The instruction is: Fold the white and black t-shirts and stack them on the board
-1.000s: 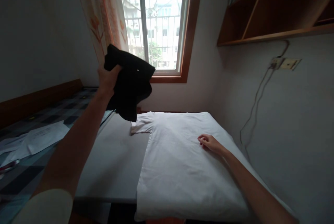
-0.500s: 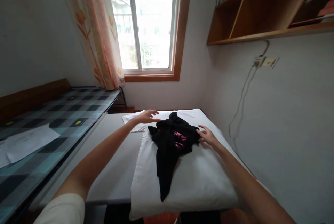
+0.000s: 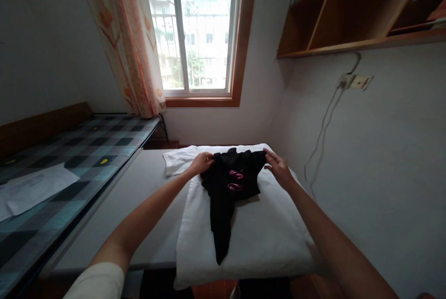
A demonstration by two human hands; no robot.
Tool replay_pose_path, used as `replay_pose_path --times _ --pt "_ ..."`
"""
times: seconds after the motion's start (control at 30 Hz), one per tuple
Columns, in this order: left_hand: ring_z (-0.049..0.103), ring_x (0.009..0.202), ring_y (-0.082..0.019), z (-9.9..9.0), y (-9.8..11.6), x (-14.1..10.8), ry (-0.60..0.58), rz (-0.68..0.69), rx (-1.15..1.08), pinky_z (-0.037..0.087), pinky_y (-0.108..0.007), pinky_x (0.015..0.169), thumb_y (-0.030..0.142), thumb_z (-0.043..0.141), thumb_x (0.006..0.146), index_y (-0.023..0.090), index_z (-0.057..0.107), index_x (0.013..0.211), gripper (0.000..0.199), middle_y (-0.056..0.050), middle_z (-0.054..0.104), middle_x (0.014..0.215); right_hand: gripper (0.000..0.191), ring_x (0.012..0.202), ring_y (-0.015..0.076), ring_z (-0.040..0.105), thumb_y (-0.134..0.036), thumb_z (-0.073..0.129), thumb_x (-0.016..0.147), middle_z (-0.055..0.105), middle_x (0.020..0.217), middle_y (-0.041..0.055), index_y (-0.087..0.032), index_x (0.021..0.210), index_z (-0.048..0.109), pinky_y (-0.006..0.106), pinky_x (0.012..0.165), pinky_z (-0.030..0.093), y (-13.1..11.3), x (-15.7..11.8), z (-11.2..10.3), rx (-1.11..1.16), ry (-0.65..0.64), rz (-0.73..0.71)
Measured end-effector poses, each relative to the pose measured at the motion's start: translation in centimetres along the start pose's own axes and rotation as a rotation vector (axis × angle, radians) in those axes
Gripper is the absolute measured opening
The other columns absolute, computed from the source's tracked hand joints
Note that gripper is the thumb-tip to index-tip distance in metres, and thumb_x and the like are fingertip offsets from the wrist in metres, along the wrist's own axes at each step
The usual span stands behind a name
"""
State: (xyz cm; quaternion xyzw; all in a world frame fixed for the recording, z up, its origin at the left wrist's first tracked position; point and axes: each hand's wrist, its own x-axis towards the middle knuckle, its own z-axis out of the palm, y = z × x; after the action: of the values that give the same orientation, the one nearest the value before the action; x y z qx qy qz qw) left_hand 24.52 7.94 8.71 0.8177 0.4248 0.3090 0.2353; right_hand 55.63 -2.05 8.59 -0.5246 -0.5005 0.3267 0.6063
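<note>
A black long-sleeved top point(image 3: 221, 187) with pink lettering lies partly lifted over a white cloth. One of its sleeves hangs toward me, its tip near the cloth's front edge. At the top's upper left corner my left hand point(image 3: 202, 163) is closed, pinching the fabric. My right hand point(image 3: 279, 169) grips the upper right corner between thumb and fingers, with some of the other fingers loosely bent. Between the two hands the upper edge is stretched out, a little bunched in the middle.
The white cloth point(image 3: 275, 229) covers the right part of a pale table point(image 3: 139, 224). To the left stands a bed with a checked cover point(image 3: 114, 139) and paper sheets point(image 3: 42, 187). A wooden shelf point(image 3: 334, 48) and a cable point(image 3: 324, 127) are on the right wall.
My left hand has moved right and closed on the top's upper left corner. My right hand has risen to its upper right corner. The crumpled top is now spread wider and raised.
</note>
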Motion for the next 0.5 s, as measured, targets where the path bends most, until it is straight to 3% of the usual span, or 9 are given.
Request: replay_pose_path --times 0.13,0.23,0.37,0.5 --pt "0.055 0.056 -0.013 -4.7 0.0 1.0 0.410 -0.064 -0.327 0.042 -0.023 0.053 0.039 0.058 0.077 0.015 0.067 0.075 0.025 0.000 0.062 0.063 0.053 0.080 0.0135 0.066 -0.044 0.069 0.074 0.071 0.097 0.0005 -0.028 0.124 0.063 0.024 0.063 0.056 -3.9 1.8 -2.2 0.177 0.139 -0.131" --pt "0.055 0.055 -0.012 -7.9 0.4 0.9 0.603 -0.072 -0.464 0.041 -0.021 0.050 0.046 0.059 0.078 0.016 0.064 0.077 0.030 0.001 0.059 0.060 0.051 0.080 0.0136 0.066 -0.038 0.071 0.072 0.072 0.094 0.0011 -0.027 0.122 0.066 0.024 0.064 0.055 -6.2 2.4 -3.3 0.180 0.222 -0.231" --pt "0.054 0.055 -0.013 -8.8 0.4 0.2 0.597 -0.077 -0.491 0.041 -0.021 0.049 0.050 0.061 0.076 0.017 0.062 0.075 0.033 0.001 0.057 0.059 0.044 0.079 0.0163 0.067 -0.037 0.071 0.072 0.073 0.089 0.0036 -0.022 0.113 0.071 0.028 0.068 0.055 -6.1 2.4 -3.5 0.017 0.213 -0.191" --pt "0.056 0.058 -0.015 -7.4 -1.3 -0.2 0.459 -0.115 -0.336 0.043 -0.024 0.053 0.046 0.059 0.075 0.017 0.061 0.069 0.030 -0.001 0.060 0.062 0.045 0.071 0.0186 0.066 -0.040 0.073 0.067 0.073 0.083 0.0074 -0.016 0.105 0.074 0.031 0.066 0.055 -3.1 1.8 -2.7 -0.252 0.005 -0.065"
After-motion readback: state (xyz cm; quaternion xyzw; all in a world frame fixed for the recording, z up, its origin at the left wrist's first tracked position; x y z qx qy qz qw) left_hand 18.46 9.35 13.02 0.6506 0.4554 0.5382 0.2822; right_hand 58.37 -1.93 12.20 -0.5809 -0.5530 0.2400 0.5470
